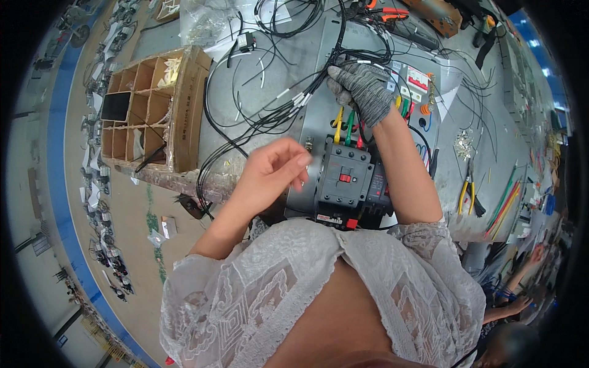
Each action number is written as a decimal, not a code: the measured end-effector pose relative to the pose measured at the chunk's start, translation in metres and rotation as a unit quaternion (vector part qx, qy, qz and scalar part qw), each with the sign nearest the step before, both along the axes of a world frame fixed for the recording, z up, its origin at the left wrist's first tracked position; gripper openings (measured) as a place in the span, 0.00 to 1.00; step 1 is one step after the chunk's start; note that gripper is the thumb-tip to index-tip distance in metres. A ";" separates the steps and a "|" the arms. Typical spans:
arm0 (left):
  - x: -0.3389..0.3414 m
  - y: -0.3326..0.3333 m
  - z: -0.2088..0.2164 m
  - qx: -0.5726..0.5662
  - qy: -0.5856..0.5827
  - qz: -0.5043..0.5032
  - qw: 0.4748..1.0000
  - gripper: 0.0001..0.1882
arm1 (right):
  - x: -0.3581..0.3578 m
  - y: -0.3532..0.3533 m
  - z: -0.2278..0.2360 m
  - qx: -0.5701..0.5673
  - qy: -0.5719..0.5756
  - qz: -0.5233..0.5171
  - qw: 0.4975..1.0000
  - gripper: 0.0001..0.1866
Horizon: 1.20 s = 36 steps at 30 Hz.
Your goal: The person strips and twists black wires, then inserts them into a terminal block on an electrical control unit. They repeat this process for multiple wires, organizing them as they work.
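My right hand [363, 91], in a grey knit glove, is closed round a bundle of thin black wires [288, 110], several with white sleeves. Bare and pinched, my left hand [276, 165] hovers left of a dark grey contactor [345, 175] with a red centre piece; whatever its fingertips hold is too small to make out. Yellow, green and red leads [349, 127] run up from the contactor's top terminals, under my right hand. Both the contactor and a white breaker with a red label [417, 81] sit on a metal mounting plate [313, 132].
A divided cardboard box [184, 113] with small parts stands at the left table edge. Yellow-handled pliers [466, 190], coloured tubes [504, 208] and a pile of small metal pieces [464, 146] lie at the right. Red-handled tools [392, 13] are at the back. Another person's hand [518, 305] shows at lower right.
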<state>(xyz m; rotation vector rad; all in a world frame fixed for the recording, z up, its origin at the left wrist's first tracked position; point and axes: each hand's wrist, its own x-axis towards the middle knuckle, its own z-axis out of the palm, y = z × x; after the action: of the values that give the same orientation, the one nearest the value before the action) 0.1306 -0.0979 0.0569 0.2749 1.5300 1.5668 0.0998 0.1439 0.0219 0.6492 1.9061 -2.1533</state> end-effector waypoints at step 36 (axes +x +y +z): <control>-0.101 0.034 -0.025 -0.051 0.143 -0.096 0.984 0.06 | -0.003 0.005 -0.013 -0.013 0.038 -0.002 0.999 0.15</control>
<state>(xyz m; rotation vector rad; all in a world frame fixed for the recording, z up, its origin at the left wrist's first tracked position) 0.0301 -0.0635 0.0319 0.5927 1.7412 1.3346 0.0967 0.1485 0.0088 0.5740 1.9119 -2.2311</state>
